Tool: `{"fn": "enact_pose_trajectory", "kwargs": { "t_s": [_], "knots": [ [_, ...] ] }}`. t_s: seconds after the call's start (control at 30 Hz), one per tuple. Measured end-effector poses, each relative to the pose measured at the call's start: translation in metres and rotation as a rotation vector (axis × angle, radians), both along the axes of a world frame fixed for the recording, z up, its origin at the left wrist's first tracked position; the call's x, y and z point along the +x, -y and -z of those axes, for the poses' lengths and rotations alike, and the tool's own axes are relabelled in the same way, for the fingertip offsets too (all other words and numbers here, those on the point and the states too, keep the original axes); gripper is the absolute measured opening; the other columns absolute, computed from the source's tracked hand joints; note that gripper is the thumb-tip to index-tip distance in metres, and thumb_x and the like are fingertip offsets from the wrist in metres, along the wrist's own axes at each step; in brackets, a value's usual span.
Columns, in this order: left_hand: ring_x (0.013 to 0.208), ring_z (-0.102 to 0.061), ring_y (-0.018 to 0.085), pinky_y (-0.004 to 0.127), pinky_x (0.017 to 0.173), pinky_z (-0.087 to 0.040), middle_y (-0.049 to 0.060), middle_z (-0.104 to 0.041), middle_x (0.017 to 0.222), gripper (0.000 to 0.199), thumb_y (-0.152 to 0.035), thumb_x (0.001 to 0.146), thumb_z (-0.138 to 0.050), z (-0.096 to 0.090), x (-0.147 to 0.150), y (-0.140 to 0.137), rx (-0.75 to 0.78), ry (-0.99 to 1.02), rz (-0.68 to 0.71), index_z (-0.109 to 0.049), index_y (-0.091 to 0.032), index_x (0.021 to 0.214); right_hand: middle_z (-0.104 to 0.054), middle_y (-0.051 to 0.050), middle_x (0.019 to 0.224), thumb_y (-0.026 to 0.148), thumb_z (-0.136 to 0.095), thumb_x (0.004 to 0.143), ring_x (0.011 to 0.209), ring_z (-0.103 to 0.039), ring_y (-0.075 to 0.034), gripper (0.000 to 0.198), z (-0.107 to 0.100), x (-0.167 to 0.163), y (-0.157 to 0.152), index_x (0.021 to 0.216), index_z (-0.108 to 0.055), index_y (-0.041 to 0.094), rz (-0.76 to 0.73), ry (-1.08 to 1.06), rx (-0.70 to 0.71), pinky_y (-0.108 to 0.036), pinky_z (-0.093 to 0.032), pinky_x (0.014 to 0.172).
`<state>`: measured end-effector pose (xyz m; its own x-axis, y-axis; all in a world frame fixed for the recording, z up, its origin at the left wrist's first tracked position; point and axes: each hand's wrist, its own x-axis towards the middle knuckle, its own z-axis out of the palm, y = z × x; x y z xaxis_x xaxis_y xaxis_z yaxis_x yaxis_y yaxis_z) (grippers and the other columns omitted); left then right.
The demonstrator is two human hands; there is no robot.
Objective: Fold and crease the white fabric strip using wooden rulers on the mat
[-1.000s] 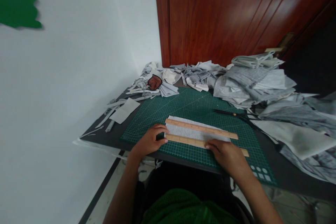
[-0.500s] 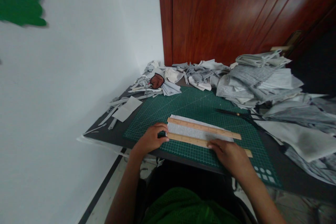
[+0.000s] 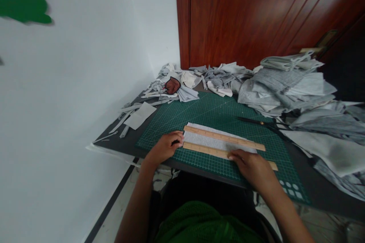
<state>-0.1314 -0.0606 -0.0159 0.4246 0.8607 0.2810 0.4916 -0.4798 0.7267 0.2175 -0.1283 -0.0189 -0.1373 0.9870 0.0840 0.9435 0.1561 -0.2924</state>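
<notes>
A light grey fabric piece [image 3: 196,139] lies on the green cutting mat [image 3: 212,108], with two wooden rulers across it. The far wooden ruler [image 3: 222,135] runs along the upper part of the cloth. Along its lower edge lies the near wooden ruler [image 3: 205,149]. My right hand [image 3: 255,169] grips this near ruler toward its right half and covers part of it. At the cloth's left end, my left hand [image 3: 167,147] has thumb and fingers closed together on the fabric edge; the exact contact is small in view.
Black scissors [image 3: 262,123] lie on the mat's right side. Large piles of grey cloth [image 3: 285,87] fill the table's right. Fabric scraps [image 3: 219,78] line the back, with a brown dark-edged piece [image 3: 172,85] among them. A pale rectangle [image 3: 140,115] lies at left, near the wall.
My left thumb and fingers have come together at the cloth's left end, off the near ruler's end. My right hand stays on the near ruler. The view has shifted slightly.
</notes>
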Motion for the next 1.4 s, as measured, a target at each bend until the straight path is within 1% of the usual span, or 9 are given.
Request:
{"fn": "enact_pose_trajectory", "kwargs": {
  "t_s": [0.1, 0.3, 0.43, 0.57, 0.67, 0.83, 1.07, 1.2, 1.4],
  "knots": [
    [0.12, -0.068, 0.022, 0.037, 0.106, -0.051, 0.007, -0.076, 0.112, 0.017, -0.009, 0.084, -0.061, -0.002, 0.0, 0.001, 0.001, -0.015, -0.01, -0.071, -0.022, 0.091, -0.083, -0.002, 0.098, 0.035, -0.053, 0.1, 0.088, -0.078, -0.025, 0.027, -0.001, 0.0, 0.001, 0.103, -0.079, 0.032, -0.002, -0.017, 0.02, -0.031, -0.056, 0.076],
    [0.124, -0.067, 0.023, 0.039, 0.109, -0.05, 0.007, -0.077, 0.11, 0.016, -0.01, 0.085, -0.062, 0.001, -0.002, -0.001, 0.023, -0.007, 0.017, -0.073, -0.021, 0.091, -0.083, -0.002, 0.096, 0.036, -0.053, 0.099, 0.088, -0.077, -0.025, 0.027, -0.002, -0.001, 0.002, 0.103, -0.079, 0.031, 0.0, -0.033, 0.025, -0.031, -0.057, 0.078],
    [0.125, -0.066, 0.023, 0.039, 0.111, -0.05, 0.008, -0.077, 0.116, 0.02, -0.01, 0.085, -0.063, 0.003, -0.002, -0.001, 0.024, -0.02, 0.005, -0.074, -0.021, 0.097, -0.083, -0.004, 0.097, 0.036, -0.052, 0.1, 0.088, -0.077, -0.025, 0.029, 0.0, -0.001, 0.003, 0.105, -0.079, 0.03, 0.027, -0.013, 0.027, -0.032, -0.057, 0.078],
    [0.124, -0.067, 0.023, 0.039, 0.111, -0.05, 0.007, -0.078, 0.115, 0.023, -0.009, 0.085, -0.063, 0.004, -0.002, -0.002, 0.043, -0.031, 0.006, -0.076, -0.021, 0.1, -0.083, -0.004, 0.098, 0.036, -0.051, 0.101, 0.089, -0.078, -0.026, 0.03, 0.004, -0.004, 0.003, 0.106, -0.079, 0.029, 0.045, -0.002, 0.015, -0.033, -0.057, 0.078],
    [0.124, -0.067, 0.023, 0.04, 0.111, -0.05, 0.007, -0.078, 0.116, 0.025, -0.008, 0.085, -0.063, 0.005, -0.003, -0.002, 0.052, -0.033, 0.003, -0.077, -0.021, 0.102, -0.083, -0.006, 0.101, 0.037, -0.049, 0.102, 0.09, -0.078, -0.027, 0.031, 0.003, -0.006, 0.004, 0.11, -0.078, 0.028, 0.06, 0.035, 0.002, -0.034, -0.057, 0.077],
    [0.123, -0.068, 0.023, 0.04, 0.111, -0.051, 0.007, -0.077, 0.12, 0.028, -0.007, 0.084, -0.064, 0.008, -0.004, -0.002, 0.066, -0.04, -0.003, -0.077, -0.021, 0.104, -0.083, -0.006, 0.098, 0.037, -0.047, 0.103, 0.087, -0.079, -0.03, 0.033, -0.001, -0.003, 0.005, 0.11, -0.078, 0.029, 0.113, 0.106, -0.038, -0.036, -0.057, 0.072],
    [0.124, -0.067, 0.022, 0.04, 0.111, -0.051, 0.007, -0.076, 0.12, 0.027, -0.008, 0.085, -0.063, 0.007, -0.005, -0.002, 0.06, -0.034, 0.005, -0.077, -0.021, 0.105, -0.083, -0.004, 0.099, 0.038, -0.045, 0.104, 0.09, -0.079, -0.03, 0.034, -0.002, 0.002, 0.004, 0.107, -0.077, 0.03, 0.077, 0.091, -0.059, -0.035, -0.057, 0.074],
    [0.124, -0.066, 0.022, 0.039, 0.111, -0.05, 0.007, -0.077, 0.119, 0.028, -0.007, 0.086, -0.063, 0.007, -0.004, -0.002, 0.054, -0.024, 0.009, -0.077, -0.021, 0.105, -0.083, -0.004, 0.104, 0.039, -0.045, 0.105, 0.095, -0.079, -0.03, 0.035, -0.004, 0.0, 0.005, 0.111, -0.077, 0.029, 0.066, 0.071, -0.054, -0.037, -0.058, 0.078],
    [0.124, -0.066, 0.023, 0.038, 0.112, -0.05, 0.007, -0.077, 0.117, 0.028, -0.007, 0.086, -0.063, 0.009, -0.004, -0.003, 0.053, -0.007, 0.02, -0.079, -0.021, 0.105, -0.082, -0.005, 0.107, 0.039, -0.049, 0.103, 0.096, -0.079, -0.03, 0.031, 0.0, 0.005, 0.005, 0.117, -0.075, 0.028, 0.02, 0.097, -0.04, -0.036, -0.059, 0.078]
  ]
}}
